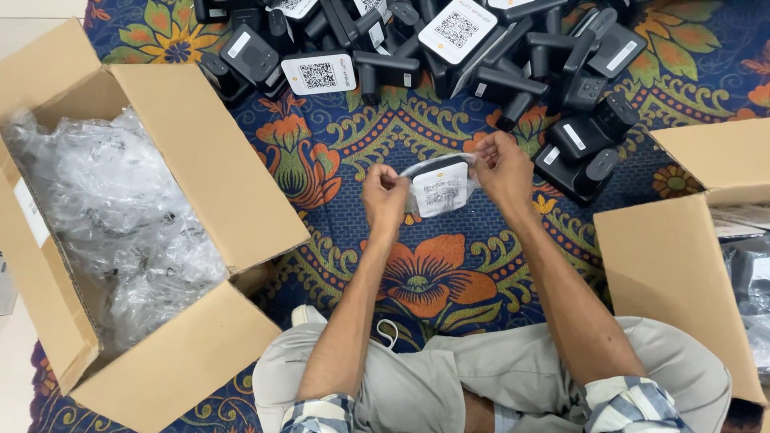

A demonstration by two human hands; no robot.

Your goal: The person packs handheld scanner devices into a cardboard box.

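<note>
My left hand [383,195] and my right hand [501,167] both grip a small black device with a white square label, wrapped in a clear plastic bag [439,186]. I hold it above a flowered blue cloth [417,273], one hand at each side of the bag. Beyond it lies a heap of several bare black devices [449,48] with the same white labels.
An open cardboard box [160,200] at my left is filled with clear-bagged items [112,216]. A second open cardboard box [666,256] stands at my right with bagged items in it. I sit cross-legged in grey trousers [481,377].
</note>
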